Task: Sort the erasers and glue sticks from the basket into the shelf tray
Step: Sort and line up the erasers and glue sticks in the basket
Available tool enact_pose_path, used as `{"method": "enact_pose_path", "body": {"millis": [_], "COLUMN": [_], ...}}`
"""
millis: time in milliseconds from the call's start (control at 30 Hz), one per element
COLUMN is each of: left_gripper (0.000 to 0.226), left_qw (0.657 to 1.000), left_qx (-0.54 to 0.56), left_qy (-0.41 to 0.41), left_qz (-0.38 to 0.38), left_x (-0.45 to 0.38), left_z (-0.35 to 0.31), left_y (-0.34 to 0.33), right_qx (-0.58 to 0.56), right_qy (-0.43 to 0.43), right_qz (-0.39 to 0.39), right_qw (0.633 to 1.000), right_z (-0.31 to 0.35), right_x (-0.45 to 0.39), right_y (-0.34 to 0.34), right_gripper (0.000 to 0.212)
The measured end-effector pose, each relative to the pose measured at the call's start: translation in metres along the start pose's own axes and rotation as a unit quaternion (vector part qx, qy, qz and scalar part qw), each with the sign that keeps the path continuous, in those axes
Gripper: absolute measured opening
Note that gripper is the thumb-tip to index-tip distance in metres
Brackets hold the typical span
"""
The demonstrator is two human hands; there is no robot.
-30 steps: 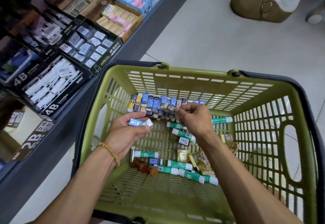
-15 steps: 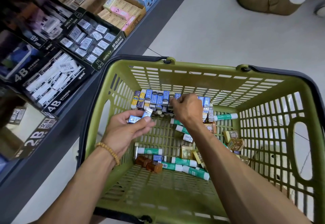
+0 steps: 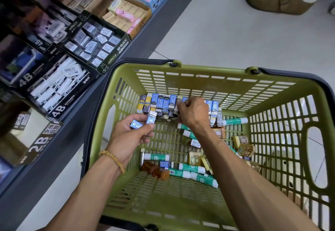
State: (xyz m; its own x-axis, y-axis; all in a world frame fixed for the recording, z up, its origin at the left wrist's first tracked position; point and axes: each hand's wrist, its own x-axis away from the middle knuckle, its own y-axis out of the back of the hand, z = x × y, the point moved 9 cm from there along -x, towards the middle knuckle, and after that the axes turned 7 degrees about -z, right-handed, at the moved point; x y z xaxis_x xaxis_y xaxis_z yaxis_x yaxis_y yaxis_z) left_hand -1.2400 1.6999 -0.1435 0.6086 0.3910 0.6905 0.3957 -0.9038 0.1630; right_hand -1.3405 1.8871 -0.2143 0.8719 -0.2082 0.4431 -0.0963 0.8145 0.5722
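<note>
At basket's far wall: right hand (image 3: 193,113) has moved from the glue sticks (image 3: 192,168) up to the eraser row (image 3: 163,104), grip pinching one | left hand (image 3: 132,134) still pinches two blue erasers (image 3: 143,122) | basket (image 3: 282,127) well stocked; shelf trays (image 3: 116,49) await; gathering continues.

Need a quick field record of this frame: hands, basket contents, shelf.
left hand: holds two blue erasers
right hand: fingers curled at the eraser row, grasp not clear
basket: green, on the floor; eraser row along the far wall, glue sticks loose on the bottom
shelf: left of basket, holds eraser boxes
</note>
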Motion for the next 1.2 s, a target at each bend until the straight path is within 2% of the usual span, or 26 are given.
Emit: {"method": "enact_pose_path", "body": {"millis": [100,200,333,400,467,500,567,633,700,767,1000,1100,1200], "left_gripper": [0.025,0.025,0.024,0.026,0.026,0.025,0.026,0.027,0.028,0.027,0.028,0.027,0.026], "left_qw": [1.0,1.0,1.0,1.0,0.999,0.999,0.999,0.998,0.997,0.998,0.998,0.998,0.998], "left_qx": [-0.003,-0.003,-0.004,-0.017,-0.022,-0.021,-0.029,-0.043,-0.044,-0.037,-0.029,-0.031,-0.032], "left_qy": [0.007,0.0,-0.008,-0.014,-0.024,-0.029,-0.038,-0.051,-0.055,-0.052,-0.052,-0.056,-0.062], "left_qz": [0.016,0.021,0.014,0.008,0.005,0.007,0.014,0.014,0.008,0.007,0.006,0.001,0.005], "left_x": [-0.001,0.0,0.003,0.008,0.014,0.017,0.023,0.027,0.027,0.025,0.021,0.02,0.021], "left_z": [0.002,0.0,-0.002,-0.001,-0.001,-0.001,0.002,0.005,0.008,0.008,0.009,0.009,0.008], "left_y": [-0.003,-0.004,0.005,0.015,0.023,0.026,0.029,0.03,0.031,0.032,0.03,0.031,0.029], "right_qx": [0.008,0.015,0.016,0.026,0.047,0.057,0.084,0.133,0.203,0.234,0.16,0.146,0.092], "right_qy": [0.018,0.075,0.116,0.112,0.11,0.119,0.135,0.179,0.251,0.28,0.248,0.234,0.153], "right_qz": [-0.016,-0.031,0.128,0.22,0.294,0.321,0.364,0.379,0.374,0.368,0.364,0.391,0.42], "right_qw": [1.0,0.997,0.985,0.969,0.948,0.938,0.918,0.898,0.869,0.855,0.883,0.878,0.89], "right_z": [0.003,0.008,0.0,-0.014,-0.025,-0.027,-0.031,-0.03,-0.029,-0.032,-0.032,-0.034,-0.043], "right_x": [0.002,0.018,0.053,0.067,0.079,0.083,0.089,0.093,0.097,0.097,0.092,0.093,0.091], "right_y": [0.012,0.027,-0.004,-0.033,-0.061,-0.074,-0.098,-0.118,-0.137,-0.147,-0.139,-0.138,-0.135], "right_gripper": [0.039,0.04,0.027,0.024,0.009,0.009,0.031,0.044,0.046,0.043,0.02,0.022,0.028]}}
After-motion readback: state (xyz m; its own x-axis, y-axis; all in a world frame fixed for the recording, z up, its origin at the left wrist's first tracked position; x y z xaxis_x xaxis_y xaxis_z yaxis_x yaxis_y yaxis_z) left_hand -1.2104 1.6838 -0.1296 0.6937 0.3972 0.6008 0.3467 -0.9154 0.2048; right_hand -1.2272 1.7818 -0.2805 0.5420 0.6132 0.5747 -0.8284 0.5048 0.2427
